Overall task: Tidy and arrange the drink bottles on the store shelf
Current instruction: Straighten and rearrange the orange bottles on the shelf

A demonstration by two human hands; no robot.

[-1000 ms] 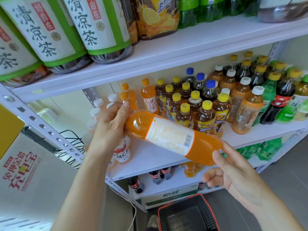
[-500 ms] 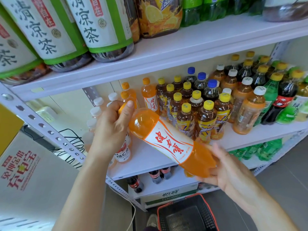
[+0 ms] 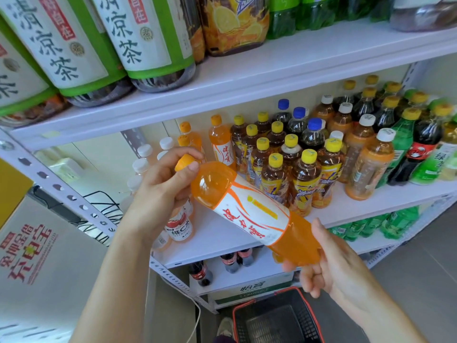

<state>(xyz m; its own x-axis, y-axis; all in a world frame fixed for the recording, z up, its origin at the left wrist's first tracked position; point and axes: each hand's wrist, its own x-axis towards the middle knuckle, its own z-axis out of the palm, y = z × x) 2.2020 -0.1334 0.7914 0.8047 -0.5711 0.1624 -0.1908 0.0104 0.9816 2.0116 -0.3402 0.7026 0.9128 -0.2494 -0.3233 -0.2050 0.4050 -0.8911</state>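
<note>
Orange bottle [image 3: 252, 214] held tilted before middle shelf [image 3: 222, 233], left hand [image 3: 160, 191] clamped round neck, right hand [image 3: 329, 263] gripping base, yellow-capped tea bottles [image 3: 291, 167] crowding behind, basket [image 3: 277, 318] below.

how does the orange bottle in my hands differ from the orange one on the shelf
The held bottle lies tilted, cap up-left; the shelf bottle stands upright. The left hand grips the held bottle's neck and the right hand its base; the shelf bottle stands untouched. Both: orange drink, orange cap, white label with red script.
</note>
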